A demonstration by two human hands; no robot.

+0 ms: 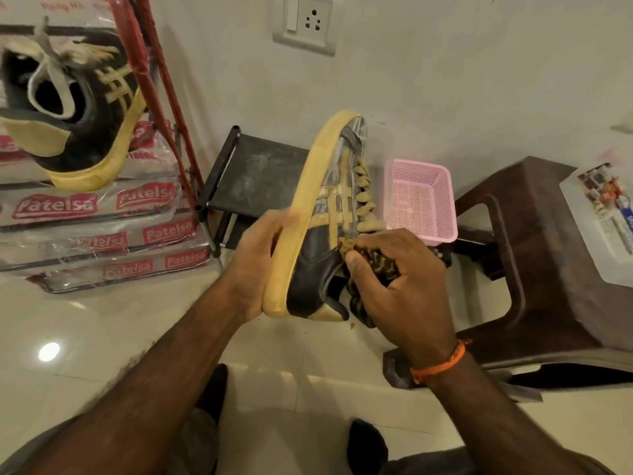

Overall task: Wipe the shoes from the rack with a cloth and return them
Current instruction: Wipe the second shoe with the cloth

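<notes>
You're mid-wipe: your left hand (262, 265) grips the shoe (322, 228) by its sole, your right hand (400, 286) closed on the cloth (375, 265) near the laces; next, rub along its side

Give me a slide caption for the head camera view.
Left hand holds a black-and-yellow shoe by its sole while right hand wipes it with a cloth.

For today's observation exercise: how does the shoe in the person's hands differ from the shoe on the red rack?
The held shoe is gripped by the left hand, sole turned left; the rack shoe rests untouched. The right hand presses a cloth against the held shoe; no cloth touches the rack shoe. Both are black with yellowish soles and stripes.
</notes>
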